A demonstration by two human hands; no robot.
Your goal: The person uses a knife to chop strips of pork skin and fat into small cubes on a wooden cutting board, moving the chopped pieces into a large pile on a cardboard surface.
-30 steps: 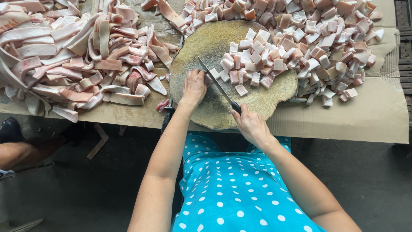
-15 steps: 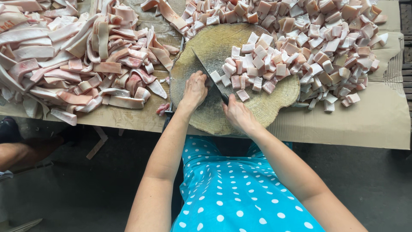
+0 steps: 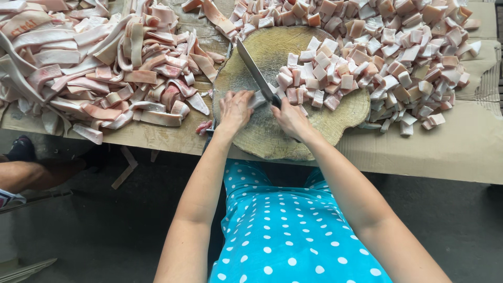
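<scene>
Worktop covered with flattened brown cardboard sheets, matte, creased, corrugated edge showing at 3 o'clock. No printed packages in view; one pale strip at 10 o'clock carries a faint reddish stamp, too blurred to make out.

Centre: round wooden chopping block, a slice of tree trunk with an irregular edge, surface grey-brown and scored.

Left hand lies flat, fingers together and curled down over a pale strip of pork skin on the block, pinning it. Right hand is closed round the handle of a cleaver; handle hidden inside the fist. The blade is long, dark grey steel, running from the hand toward 11 o'clock, its edge on the strip just beside the left fingertips.

From 12 to 3 o'clock: heap of cut cubes, small squarish chunks, white fat with pink-tan rind, spilling from the block onto the cardboard.

From 9 to 11 o'clock: pile of uncut strips, long, limp, curling ribbons, glossy white and pink, overlapping loosely.

At 6 o'clock: turquoise garment with white polka dots. At 8 o'clock, another person's bare leg and dark shoe on the grey concrete floor.
</scene>
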